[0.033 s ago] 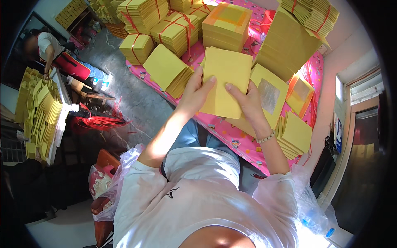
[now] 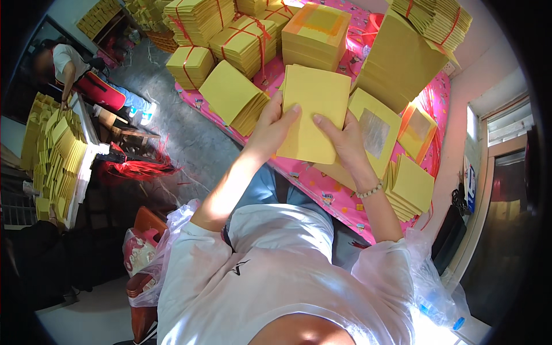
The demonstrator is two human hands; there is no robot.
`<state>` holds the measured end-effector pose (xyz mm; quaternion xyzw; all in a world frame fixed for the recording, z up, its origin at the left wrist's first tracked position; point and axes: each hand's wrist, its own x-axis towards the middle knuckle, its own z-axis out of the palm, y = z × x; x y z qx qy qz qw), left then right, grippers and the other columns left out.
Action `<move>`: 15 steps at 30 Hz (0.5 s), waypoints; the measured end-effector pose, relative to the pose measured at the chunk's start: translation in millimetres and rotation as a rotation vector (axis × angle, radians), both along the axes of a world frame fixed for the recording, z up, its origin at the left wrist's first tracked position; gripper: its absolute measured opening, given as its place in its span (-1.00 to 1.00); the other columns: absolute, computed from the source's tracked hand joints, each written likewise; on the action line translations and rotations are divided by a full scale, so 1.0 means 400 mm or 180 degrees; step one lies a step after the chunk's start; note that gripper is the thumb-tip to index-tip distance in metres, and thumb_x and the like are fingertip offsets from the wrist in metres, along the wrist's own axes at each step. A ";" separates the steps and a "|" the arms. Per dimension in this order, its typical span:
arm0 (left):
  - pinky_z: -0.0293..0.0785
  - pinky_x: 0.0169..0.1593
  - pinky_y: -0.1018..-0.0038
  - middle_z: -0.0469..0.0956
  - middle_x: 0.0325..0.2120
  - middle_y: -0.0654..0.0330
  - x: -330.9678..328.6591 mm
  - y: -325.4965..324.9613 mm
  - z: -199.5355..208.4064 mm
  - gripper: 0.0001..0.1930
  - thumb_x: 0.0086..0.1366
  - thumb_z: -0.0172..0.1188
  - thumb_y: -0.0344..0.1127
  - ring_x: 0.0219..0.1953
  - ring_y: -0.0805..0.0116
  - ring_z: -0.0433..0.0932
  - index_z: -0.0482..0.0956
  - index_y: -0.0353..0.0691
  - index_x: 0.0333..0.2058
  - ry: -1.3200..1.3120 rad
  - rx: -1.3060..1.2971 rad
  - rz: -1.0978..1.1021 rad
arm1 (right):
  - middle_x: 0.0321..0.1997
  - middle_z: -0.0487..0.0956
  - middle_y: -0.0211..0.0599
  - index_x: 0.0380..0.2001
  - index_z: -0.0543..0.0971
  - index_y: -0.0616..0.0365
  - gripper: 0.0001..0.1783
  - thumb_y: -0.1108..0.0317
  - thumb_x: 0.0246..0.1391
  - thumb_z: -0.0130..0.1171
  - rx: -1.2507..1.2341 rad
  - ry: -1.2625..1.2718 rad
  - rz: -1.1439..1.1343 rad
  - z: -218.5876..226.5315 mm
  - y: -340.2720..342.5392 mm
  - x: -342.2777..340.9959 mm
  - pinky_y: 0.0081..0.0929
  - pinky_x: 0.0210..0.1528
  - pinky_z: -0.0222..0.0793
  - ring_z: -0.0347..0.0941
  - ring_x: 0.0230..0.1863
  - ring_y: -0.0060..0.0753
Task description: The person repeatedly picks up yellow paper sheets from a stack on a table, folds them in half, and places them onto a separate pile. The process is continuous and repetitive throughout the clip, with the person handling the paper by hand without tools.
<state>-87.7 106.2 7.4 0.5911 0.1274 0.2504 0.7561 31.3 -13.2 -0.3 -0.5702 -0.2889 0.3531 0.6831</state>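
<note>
A stack of yellow paper (image 2: 316, 115) is held up between my two hands above the pink table. My left hand (image 2: 275, 123) closes on its left edge, thumb lying on the top face and fingers hidden behind. On the right edge, my right hand (image 2: 344, 133) grips it the same way, with a beaded bracelet at the wrist. Just right of that hand lies a yellow sheet with a silver-grey rectangle (image 2: 375, 133). Beyond my left hand rests another yellow paper stack (image 2: 233, 95), its layers fanned at the edge.
Bundles tied with red string (image 2: 244, 43) and a block with an orange-framed top (image 2: 316, 37) fill the table's far side. Fanned yellow papers (image 2: 411, 187) lie near right on the pink tablecloth (image 2: 322, 192). At left, a co-worker (image 2: 72, 66) stands by a table of yellow stacks (image 2: 57, 152).
</note>
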 end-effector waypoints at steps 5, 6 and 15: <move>0.33 0.11 0.49 0.40 0.06 0.16 0.012 0.018 -0.006 -0.58 0.38 -0.05 -0.35 0.07 0.45 0.40 0.20 -0.31 0.17 0.0137 -0.0420 -0.0170 | -0.05 0.53 -0.20 0.03 0.38 0.31 -0.50 0.35 0.05 0.25 -0.0002 0.0109 -0.0028 0.009 0.012 0.002 -0.52 -0.08 0.46 0.50 -0.10 -0.47; 0.32 0.11 0.48 0.40 0.06 0.16 0.015 0.020 -0.007 -0.58 0.38 -0.05 -0.35 0.07 0.44 0.40 0.20 -0.30 0.17 0.0135 -0.0466 -0.0176 | -0.05 0.53 -0.19 0.03 0.38 0.31 -0.50 0.35 0.05 0.25 -0.0030 0.0133 -0.0025 0.010 0.014 0.002 -0.52 -0.08 0.46 0.50 -0.10 -0.46; 0.29 0.12 0.50 0.40 0.03 0.18 0.019 -0.010 -0.004 -0.61 0.39 -0.08 -0.36 0.08 0.47 0.36 0.22 -0.28 0.16 0.0017 -0.0216 0.0199 | -0.04 0.51 -0.22 0.05 0.34 0.30 -0.47 0.42 0.02 0.27 -0.0069 -0.0331 -0.0138 -0.008 0.010 0.002 -0.52 -0.05 0.45 0.48 -0.07 -0.49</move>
